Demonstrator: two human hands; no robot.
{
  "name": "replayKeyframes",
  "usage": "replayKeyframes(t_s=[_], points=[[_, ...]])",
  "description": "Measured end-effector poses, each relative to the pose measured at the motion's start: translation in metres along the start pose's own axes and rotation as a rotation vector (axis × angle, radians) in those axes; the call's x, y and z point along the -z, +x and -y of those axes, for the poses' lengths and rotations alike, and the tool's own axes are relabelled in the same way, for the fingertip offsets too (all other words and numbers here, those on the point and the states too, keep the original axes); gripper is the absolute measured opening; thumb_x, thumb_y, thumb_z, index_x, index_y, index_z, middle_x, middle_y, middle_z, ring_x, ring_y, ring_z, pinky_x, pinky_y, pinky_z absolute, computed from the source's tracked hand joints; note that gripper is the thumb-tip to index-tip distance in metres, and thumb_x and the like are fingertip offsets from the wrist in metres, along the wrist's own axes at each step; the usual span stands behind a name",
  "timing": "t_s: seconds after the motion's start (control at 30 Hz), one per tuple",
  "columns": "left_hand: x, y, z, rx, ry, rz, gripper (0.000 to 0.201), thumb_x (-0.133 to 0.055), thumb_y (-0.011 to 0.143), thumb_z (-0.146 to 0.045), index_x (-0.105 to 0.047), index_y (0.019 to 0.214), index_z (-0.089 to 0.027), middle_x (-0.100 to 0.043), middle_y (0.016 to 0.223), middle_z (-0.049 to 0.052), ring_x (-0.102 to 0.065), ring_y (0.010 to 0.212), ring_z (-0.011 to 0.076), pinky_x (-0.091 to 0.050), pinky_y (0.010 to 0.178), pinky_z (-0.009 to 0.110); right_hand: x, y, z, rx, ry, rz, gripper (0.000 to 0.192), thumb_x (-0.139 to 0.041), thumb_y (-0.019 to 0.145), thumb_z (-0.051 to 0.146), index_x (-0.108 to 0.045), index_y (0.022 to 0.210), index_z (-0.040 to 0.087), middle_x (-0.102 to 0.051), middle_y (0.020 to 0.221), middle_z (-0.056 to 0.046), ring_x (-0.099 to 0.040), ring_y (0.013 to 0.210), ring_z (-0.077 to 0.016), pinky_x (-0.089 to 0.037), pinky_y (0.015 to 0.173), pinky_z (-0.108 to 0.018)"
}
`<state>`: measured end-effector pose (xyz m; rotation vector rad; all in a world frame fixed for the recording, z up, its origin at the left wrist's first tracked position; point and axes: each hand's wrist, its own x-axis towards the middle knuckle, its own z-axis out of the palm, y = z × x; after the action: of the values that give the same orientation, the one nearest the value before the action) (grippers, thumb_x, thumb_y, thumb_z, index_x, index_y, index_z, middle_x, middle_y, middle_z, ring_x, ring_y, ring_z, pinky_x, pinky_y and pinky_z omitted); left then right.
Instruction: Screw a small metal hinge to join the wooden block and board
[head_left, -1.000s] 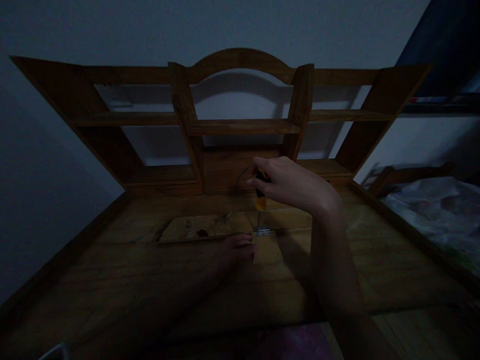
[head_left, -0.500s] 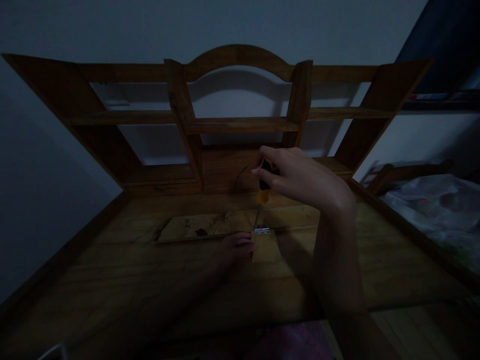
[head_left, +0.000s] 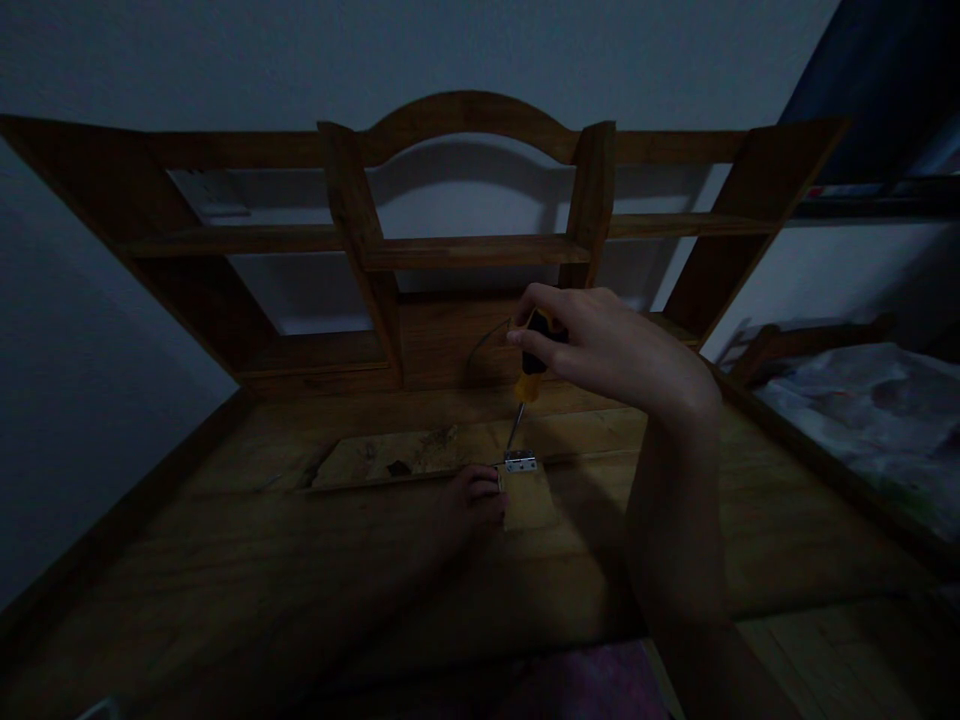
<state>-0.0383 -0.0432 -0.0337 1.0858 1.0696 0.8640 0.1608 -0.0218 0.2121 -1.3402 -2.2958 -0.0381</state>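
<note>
**Hinge [head_left: 521, 461] set at the joint, its fastening unproven**

The metal hinge is laid at the meeting of a small wood piece [head_left: 527, 502] and a long board [head_left: 386, 453], near the middle of the wooden desk top [head_left: 300, 590]. That much appears done. Dark spots are seen on its near leaf, but whether these are bare holes or screw heads cannot be told, so the count of screws left is unknown.

A yellow-and-black screwdriver [head_left: 530, 375] is gripped by the handle in the curled fingers of the right hand [head_left: 592, 330]; its shaft is slanted down to the hinge's far left corner (actual contact is too dim to confirm). The small wood piece is steadied at its left edge by the partly curled left hand [head_left: 469, 500].

Behind, the shelf unit [head_left: 480, 252] is divided into compartments, through several of which the pale wall [head_left: 225, 60] is seen. At the right, a translucent plastic bag [head_left: 862, 400] is filled with something bulky, partly greenish; its contents cannot be identified.
</note>
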Motion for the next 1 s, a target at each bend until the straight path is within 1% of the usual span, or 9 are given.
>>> replayKeyframes(t_s=[0.2, 0.33, 0.43, 0.5, 0.6, 0.7, 0.8, 0.9, 1.0], points=[[-0.001, -0.003, 0.002, -0.083, 0.018, -0.022, 0.053, -0.086, 0.071, -0.037, -0.051, 0.107, -0.023, -0.072, 0.094, 0.003, -0.070, 0.088, 0.0208, -0.054, 0.077, 0.031, 0.002, -0.001, 0.000, -0.001, -0.002, -0.002, 0.020, -0.056, 0.100, 0.037, -0.066, 0.106, 0.020, -0.072, 0.094, -0.005, -0.065, 0.086, -0.0213, -0.039, 0.073, -0.031], [-0.001, -0.006, -0.001, -0.139, -0.012, 0.092, 0.056, -0.082, 0.078, -0.038, -0.051, 0.124, -0.027, -0.073, 0.110, 0.006, -0.071, 0.100, 0.0234, -0.056, 0.083, 0.033, 0.002, -0.001, -0.001, 0.009, 0.002, -0.007, 0.020, -0.056, 0.100, 0.036, -0.067, 0.106, 0.020, -0.072, 0.094, -0.005, -0.065, 0.089, -0.0220, -0.039, 0.073, -0.031], [0.000, -0.006, -0.004, -0.150, 0.006, 0.160, 0.056, -0.081, 0.079, -0.040, -0.059, 0.128, -0.026, -0.071, 0.124, 0.009, -0.071, 0.105, 0.0261, -0.056, 0.085, 0.034, 0.002, 0.000, -0.001, 0.019, 0.005, -0.009, 0.019, -0.056, 0.100, 0.035, -0.067, 0.106, 0.020, -0.072, 0.093, -0.005, -0.065, 0.089, -0.0220, -0.039, 0.074, -0.031], [0.002, -0.004, -0.007, -0.136, 0.033, 0.162, 0.054, -0.083, 0.078, -0.039, -0.065, 0.127, -0.024, -0.069, 0.130, 0.010, -0.070, 0.107, 0.0276, -0.056, 0.087, 0.035, 0.002, 0.000, -0.002, 0.017, 0.004, -0.012, 0.019, -0.056, 0.099, 0.035, -0.067, 0.105, 0.020, -0.072, 0.092, -0.004, -0.065, 0.087, -0.0219, -0.039, 0.073, -0.031], [0.004, -0.002, -0.011, -0.082, 0.034, 0.163, 0.057, -0.086, 0.075, -0.039, -0.069, 0.127, -0.022, -0.069, 0.132, 0.012, -0.069, 0.113, 0.0300, -0.055, 0.091, 0.037, 0.001, 0.000, -0.003, 0.016, 0.009, -0.013, 0.019, -0.057, 0.099, 0.036, -0.067, 0.105, 0.020, -0.072, 0.092, -0.005, -0.065, 0.086, -0.0220, -0.039, 0.072, -0.031], [0.005, -0.001, -0.014, -0.015, -0.003, 0.216, 0.063, -0.086, 0.075, -0.038, -0.067, 0.133, -0.023, -0.070, 0.130, 0.012, -0.068, 0.117, 0.0311, -0.054, 0.094, 0.040, 0.001, 0.000, -0.003, 0.021, 0.023, -0.010, 0.020, -0.056, 0.099, 0.036, -0.067, 0.106, 0.020, -0.072, 0.094, -0.006, -0.065, 0.086, -0.0225, -0.040, 0.073, -0.032], [0.006, -0.001, -0.016, -0.008, -0.015, 0.247, 0.064, -0.085, 0.077, -0.035, -0.065, 0.137, -0.023, -0.072, 0.129, 0.012, -0.067, 0.119, 0.0311, -0.053, 0.099, 0.041, 0.001, 0.001, -0.004, 0.026, 0.032, -0.007, 0.020, -0.056, 0.099, 0.036, -0.067, 0.105, 0.020, -0.072, 0.095, -0.006, -0.066, 0.089, -0.0229, -0.041, 0.073, -0.032], [0.006, -0.001, -0.019, -0.007, -0.016, 0.243, 0.062, -0.084, 0.077, -0.033, -0.067, 0.135, -0.022, -0.072, 0.128, 0.012, -0.066, 0.122, 0.0316, -0.051, 0.103, 0.043, 0.000, 0.002, -0.005, 0.024, 0.030, -0.007, 0.019, -0.056, 0.098, 0.036, -0.067, 0.105, 0.021, -0.072, 0.095, -0.006, -0.066, 0.089, -0.0230, -0.041, 0.074, -0.032], [0.004, -0.001, -0.021, 0.013, -0.055, 0.250, 0.059, -0.084, 0.076, -0.030, -0.069, 0.133, -0.022, -0.070, 0.134, 0.011, -0.063, 0.127, 0.0323, -0.049, 0.108, 0.043, 0.000, 0.002, -0.006, 0.021, 0.026, -0.004, 0.019, -0.057, 0.098, 0.035, -0.067, 0.105, 0.020, -0.073, 0.095, -0.005, -0.066, 0.088, -0.0224, -0.041, 0.074, -0.032]])
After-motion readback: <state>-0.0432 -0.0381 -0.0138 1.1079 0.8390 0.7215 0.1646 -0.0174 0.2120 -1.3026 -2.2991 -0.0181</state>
